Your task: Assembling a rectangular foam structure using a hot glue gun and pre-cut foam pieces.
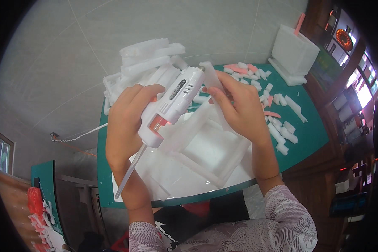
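My left hand is wrapped round a white hot glue gun, and a translucent glue stick pokes out of its rear end. The gun's nozzle points away from me and meets, or nearly meets, the upper end of a white foam strip. That strip is pinched between the thumb and fingers of my right hand. Below both hands a square frame of white foam strips lies on a glossy white sheet. My right hand and the gun hide part of the frame's far side.
White foam pieces are piled at the back left of the green table. White and pink foam scraps lie scattered on the right. A white foam box stands at the far right corner. A white cord runs to the wall at left.
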The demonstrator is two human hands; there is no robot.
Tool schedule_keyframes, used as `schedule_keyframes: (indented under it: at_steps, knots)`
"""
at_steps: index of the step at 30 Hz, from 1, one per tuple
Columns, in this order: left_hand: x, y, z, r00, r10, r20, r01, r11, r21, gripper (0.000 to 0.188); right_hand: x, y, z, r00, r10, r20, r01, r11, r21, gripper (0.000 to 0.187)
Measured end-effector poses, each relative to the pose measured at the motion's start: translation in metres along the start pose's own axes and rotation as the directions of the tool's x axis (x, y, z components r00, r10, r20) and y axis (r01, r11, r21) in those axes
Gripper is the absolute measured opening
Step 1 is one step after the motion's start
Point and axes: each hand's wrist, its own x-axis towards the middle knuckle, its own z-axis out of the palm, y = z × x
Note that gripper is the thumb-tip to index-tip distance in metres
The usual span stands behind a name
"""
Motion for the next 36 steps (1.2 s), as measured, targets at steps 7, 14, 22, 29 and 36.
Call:
schedule_keyframes:
  at_steps: [7, 14, 22, 29, 36]
  knots:
    - [0.0007, 0.0006, 0.0006, 1.0, -0.006, -0.01, 0.006, 1.0, -0.014, 0.042, 0.0, 0.0006, -0.0005, 1.0, -0.006, 0.001, 0.006, 1.0, -0.026, 0.03]
    - [0.0001, 0.0004, -0.0007, 1.0, -0.017, 0.008, 0.017, 1.0, -0.005, 0.042, 0.0001, 0.0017, 0.0014, 1.0, -0.021, -0.008, 0.021, 0.999, -0.026, 0.031]
    - [0.0002, 0.0001, 0.0004, 1.0, -0.006, -0.002, 0.006, 1.0, -0.006, 0.042, 0.0001, 0.0021, 0.0011, 0.999, -0.034, -0.006, 0.033, 0.998, -0.046, 0.032]
    - [0.0003, -0.0017, 0.0029, 1.0, -0.003, 0.0, 0.003, 1.0, -0.009, 0.042, -0.0002, 0.0024, 0.0012, 0.999, -0.042, -0.015, 0.041, 0.998, -0.048, 0.032]
    - [0.0004, 0.0, -0.0001, 1.0, 0.002, 0.003, -0.002, 1.0, -0.009, 0.042, 0.0001, 0.0011, 0.0012, 0.999, -0.042, -0.013, 0.042, 0.998, -0.05, 0.032]
